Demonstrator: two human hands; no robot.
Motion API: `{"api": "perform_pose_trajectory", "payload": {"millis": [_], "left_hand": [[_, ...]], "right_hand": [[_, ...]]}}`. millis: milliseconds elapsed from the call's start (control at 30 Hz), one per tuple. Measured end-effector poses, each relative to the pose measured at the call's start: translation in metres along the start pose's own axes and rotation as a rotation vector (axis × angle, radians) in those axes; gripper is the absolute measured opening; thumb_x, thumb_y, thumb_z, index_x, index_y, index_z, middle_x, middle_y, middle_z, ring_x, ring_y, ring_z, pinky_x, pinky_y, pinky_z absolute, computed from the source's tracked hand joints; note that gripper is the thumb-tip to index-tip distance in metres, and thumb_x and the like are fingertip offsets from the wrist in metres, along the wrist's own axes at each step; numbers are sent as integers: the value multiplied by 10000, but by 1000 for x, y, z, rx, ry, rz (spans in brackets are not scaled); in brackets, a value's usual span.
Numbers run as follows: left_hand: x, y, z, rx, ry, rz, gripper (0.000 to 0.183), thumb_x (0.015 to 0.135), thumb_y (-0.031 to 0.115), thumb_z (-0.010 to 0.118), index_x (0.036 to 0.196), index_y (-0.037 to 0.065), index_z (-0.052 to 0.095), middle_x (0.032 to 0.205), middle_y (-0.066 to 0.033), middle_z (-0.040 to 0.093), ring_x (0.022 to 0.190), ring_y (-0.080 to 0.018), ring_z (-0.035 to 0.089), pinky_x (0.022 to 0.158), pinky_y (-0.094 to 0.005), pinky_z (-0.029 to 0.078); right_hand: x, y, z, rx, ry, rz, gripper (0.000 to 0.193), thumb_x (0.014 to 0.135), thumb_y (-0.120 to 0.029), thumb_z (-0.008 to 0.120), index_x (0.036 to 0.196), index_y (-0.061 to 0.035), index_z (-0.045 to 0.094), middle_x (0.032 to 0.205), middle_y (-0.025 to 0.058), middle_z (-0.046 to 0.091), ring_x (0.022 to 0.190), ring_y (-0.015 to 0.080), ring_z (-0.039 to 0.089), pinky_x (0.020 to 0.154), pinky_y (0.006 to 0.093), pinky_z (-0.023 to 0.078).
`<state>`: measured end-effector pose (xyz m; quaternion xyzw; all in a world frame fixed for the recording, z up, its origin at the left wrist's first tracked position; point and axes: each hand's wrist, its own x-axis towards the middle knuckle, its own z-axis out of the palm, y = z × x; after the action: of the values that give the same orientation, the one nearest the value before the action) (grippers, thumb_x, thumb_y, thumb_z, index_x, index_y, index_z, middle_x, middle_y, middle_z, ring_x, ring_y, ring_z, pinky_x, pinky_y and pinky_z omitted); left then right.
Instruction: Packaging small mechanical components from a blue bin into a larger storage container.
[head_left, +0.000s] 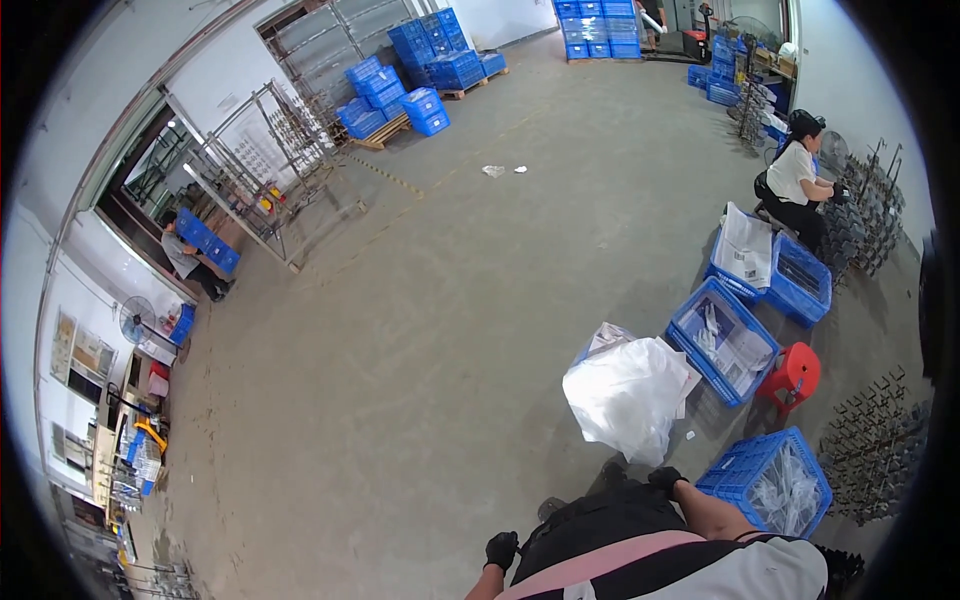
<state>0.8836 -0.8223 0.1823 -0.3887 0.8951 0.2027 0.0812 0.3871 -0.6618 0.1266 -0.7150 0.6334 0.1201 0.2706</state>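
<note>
Right hand (667, 479) in a black glove hung near the lower centre, grip empty, white plastic bag (628, 397) just above it, blue crate (770, 483) to its right, left hand (500, 550) also gloved, empty, lower left.

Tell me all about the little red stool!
The red stool is small, looks like moulded plastic, and has a round seat on splayed legs. It stands upright on the grey concrete floor, with nobody on it and nothing on top. A blue crate of pale bagged things sits just beside it, and another blue crate lies nearer the wearer. A dark metal rack stands on its other side. Neither hand touches it.
</note>
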Motion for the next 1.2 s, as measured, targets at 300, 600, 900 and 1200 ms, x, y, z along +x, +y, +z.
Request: {"api": "perform_pose_trajectory", "payload": {"millis": [300,600,900,1200], "left_hand": [[3,4,-6,-140,12,-147,66,852,184,597,846,119,589,769,-108,641,754,-322,659,645,-439,534],[-11,6,-3,-38,68,-62,110,886,191,557,863,88,588,802,-151,647,787,-340,666,661,-463,538],[-15,14,3,-38,-9,-156,82,860,167,599,906,100,587,821,-140,645,808,-325,668,653,-459,540],[-11,15,5,1,9,-135,89,849,173,608,900,101,593,806,-135,650,795,-330,670,652,-461,543]], "right_hand": [[13,22,54,-56,51,-66,354,529,-178,733,877,-182,666,961,79,668,989,291,660,812,363,557],[25,28,63,8,5,17,199,697,-294,657,855,-176,686,936,101,700,908,331,683,702,476,556],[22,32,61,54,-13,11,230,685,-263,675,899,-178,679,956,107,697,934,337,674,748,487,544],[19,34,54,22,15,-61,249,691,-302,674,901,-169,680,928,123,694,925,339,678,719,487,546]]}}
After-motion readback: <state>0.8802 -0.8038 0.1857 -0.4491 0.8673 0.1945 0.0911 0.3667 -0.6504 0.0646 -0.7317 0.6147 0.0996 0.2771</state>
